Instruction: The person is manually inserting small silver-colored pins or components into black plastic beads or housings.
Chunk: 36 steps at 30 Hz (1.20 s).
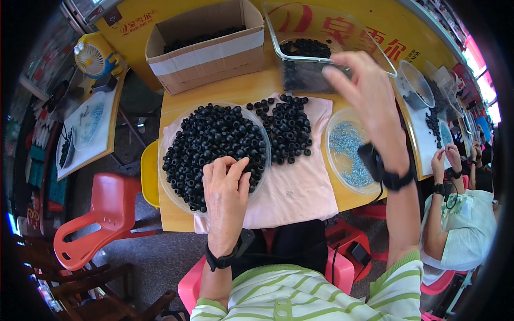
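Observation:
My left hand (226, 184) is at the near right side of a round clear tray (170, 193) heaped with black beads (217, 142). Its thumb and forefinger are bent toward each other, with a dark bead seemingly between their tips. Raised over the near right rim of a clear plastic bin (308, 80), my right hand (367, 91) has its thumb and fingers apart and nothing visible in them. A looser spread of black beads (290, 128) lies on the pink cloth (294, 187) beside the tray. Right of the cloth, a round clear dish (330, 166) contains small pale-blue pieces.
A cardboard box (209, 59) with dark beads stands at the table's back left, next to the bin. A yellow fan (92, 58) is on the left side table. A red chair (110, 211) stands at left. Another person (458, 224) works at the right table.

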Available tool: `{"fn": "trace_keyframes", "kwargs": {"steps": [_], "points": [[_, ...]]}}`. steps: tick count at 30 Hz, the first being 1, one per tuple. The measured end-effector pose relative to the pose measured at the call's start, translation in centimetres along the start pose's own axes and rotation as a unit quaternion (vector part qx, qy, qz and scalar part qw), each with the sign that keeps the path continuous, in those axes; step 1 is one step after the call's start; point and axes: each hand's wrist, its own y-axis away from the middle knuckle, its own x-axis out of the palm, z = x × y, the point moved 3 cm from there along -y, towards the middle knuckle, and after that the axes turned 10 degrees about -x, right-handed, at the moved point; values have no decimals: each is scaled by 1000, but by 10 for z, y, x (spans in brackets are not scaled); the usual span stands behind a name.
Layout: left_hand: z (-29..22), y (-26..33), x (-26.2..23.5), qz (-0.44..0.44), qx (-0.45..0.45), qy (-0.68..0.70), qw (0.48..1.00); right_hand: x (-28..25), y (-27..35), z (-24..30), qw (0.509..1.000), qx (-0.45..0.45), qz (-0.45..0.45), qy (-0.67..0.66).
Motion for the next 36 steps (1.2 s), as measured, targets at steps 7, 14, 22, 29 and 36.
{"fn": "trace_keyframes", "kwargs": {"steps": [7,14,22,29,36], "points": [[5,-1,-2,-2,1,10,1000,27,126,69,972,29,188,-137],[5,5,-10,-14,-18,58,998,65,163,82,979,-13,135,-154],[6,41,-14,136,-169,553,804,73,172,77,979,-23,100,-177],[7,79,-8,193,-230,684,664,36,157,85,922,93,80,-368],[3,92,-13,214,-221,664,682,12,153,110,883,111,75,-450]]}}
